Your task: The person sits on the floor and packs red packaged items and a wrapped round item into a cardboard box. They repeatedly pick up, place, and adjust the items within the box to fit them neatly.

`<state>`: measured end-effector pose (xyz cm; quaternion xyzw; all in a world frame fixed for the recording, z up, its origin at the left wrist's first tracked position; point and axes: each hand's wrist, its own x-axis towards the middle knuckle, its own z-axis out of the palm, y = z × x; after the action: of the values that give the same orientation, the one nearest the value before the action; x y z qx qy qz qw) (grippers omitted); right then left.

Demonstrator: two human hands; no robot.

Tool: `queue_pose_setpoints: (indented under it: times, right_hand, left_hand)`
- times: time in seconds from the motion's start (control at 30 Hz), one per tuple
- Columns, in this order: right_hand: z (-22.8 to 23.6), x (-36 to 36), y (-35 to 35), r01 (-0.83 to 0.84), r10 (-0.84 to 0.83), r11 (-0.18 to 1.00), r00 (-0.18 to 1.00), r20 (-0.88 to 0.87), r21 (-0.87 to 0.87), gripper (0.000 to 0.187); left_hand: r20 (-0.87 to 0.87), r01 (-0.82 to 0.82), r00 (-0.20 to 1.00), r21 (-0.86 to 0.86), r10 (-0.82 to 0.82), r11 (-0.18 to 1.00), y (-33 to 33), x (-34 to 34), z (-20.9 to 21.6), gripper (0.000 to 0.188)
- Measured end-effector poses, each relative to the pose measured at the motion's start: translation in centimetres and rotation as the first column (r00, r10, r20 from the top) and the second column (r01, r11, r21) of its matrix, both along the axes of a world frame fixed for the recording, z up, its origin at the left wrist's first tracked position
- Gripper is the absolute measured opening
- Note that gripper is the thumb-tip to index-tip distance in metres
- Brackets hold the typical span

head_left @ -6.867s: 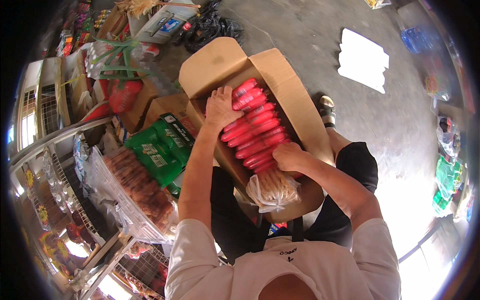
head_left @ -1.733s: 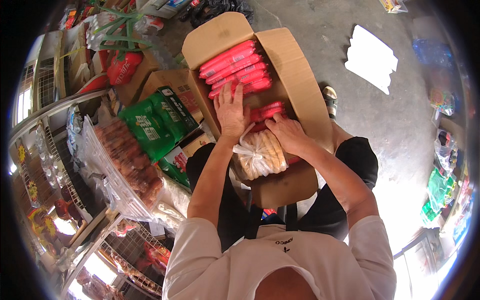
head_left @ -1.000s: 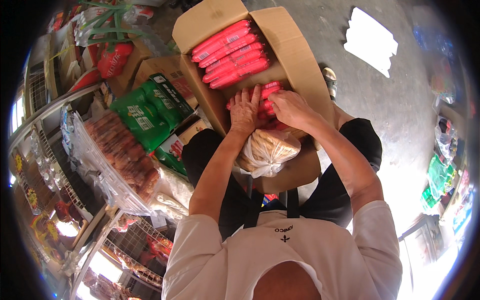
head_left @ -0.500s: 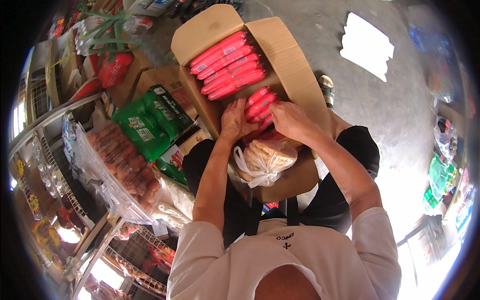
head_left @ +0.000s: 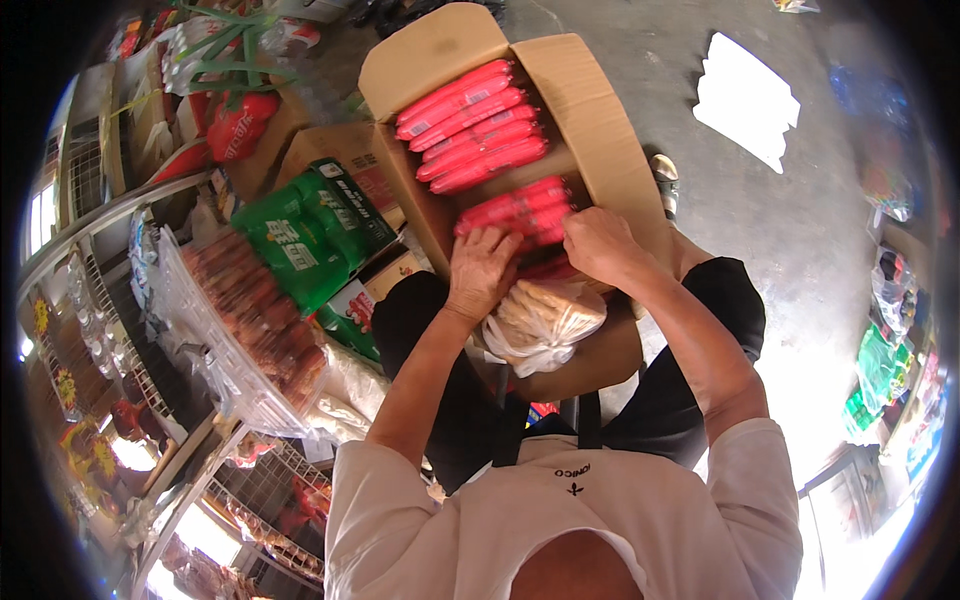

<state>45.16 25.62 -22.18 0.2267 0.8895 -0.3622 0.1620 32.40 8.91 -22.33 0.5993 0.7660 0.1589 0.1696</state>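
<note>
A brown cardboard box [head_left: 590, 110] stands open between my knees. Rows of red-wrapped sausages [head_left: 470, 125] lie side by side in its far part. Closer to me, my left hand [head_left: 483, 268] and my right hand [head_left: 598, 245] grip the two ends of a red sausage pack [head_left: 518, 208], slightly blurred, lying crosswise. The fingers of both hands are bent around its near side and partly hidden. Just below them, a knotted clear plastic bag [head_left: 545, 320] of tan, flat pieces rests at the box's near end. More red wrapping shows beneath my hands.
Left of the box sit a green shrink-wrapped pack [head_left: 300, 235] and a clear plastic tray [head_left: 250, 320] of reddish-brown food. Wire shelving [head_left: 270, 500] curves along the left. A white sheet [head_left: 745, 100] lies on the concrete floor at right.
The held pack has turned from tilted to lying crosswise, nearly parallel to the far rows. My left hand has shifted toward me, and my hands are farther apart. The view has moved slightly.
</note>
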Motion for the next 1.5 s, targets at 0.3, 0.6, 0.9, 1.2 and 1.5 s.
queue_pose_setpoints:
  times: [0.3,0.6,0.9,1.2,1.5]
  right_hand:
    - [0.7,-0.6,0.2,0.151,-0.151,0.988,0.975,-0.161,-0.011,0.011]
    - [-0.6,-0.1,0.2,0.090,-0.091,0.996,0.981,-0.171,-0.014,0.009]
    - [-0.8,0.4,0.7,0.121,-0.129,0.991,0.965,-0.229,-0.048,0.012]
    - [-0.1,0.1,1.2,0.102,-0.114,0.992,0.973,-0.199,-0.070,0.013]
    - [0.2,0.2,2.0,0.115,-0.131,0.989,0.970,-0.205,-0.087,0.014]
  left_hand:
    - [0.251,-0.338,0.913,0.024,0.322,0.941,-0.2,-0.7,-2.5,0.050]
    - [0.174,-0.198,0.956,-0.217,0.238,0.956,-1.3,0.1,-4.1,0.071]
    - [0.309,-0.057,0.943,-0.207,0.121,0.977,-4.0,4.7,7.5,0.095]
    - [-0.098,0.044,0.993,-0.200,-0.065,0.979,-2.3,10.0,8.1,0.079]
    - [0.009,0.038,0.999,-0.159,-0.037,0.987,1.4,6.0,6.0,0.071]
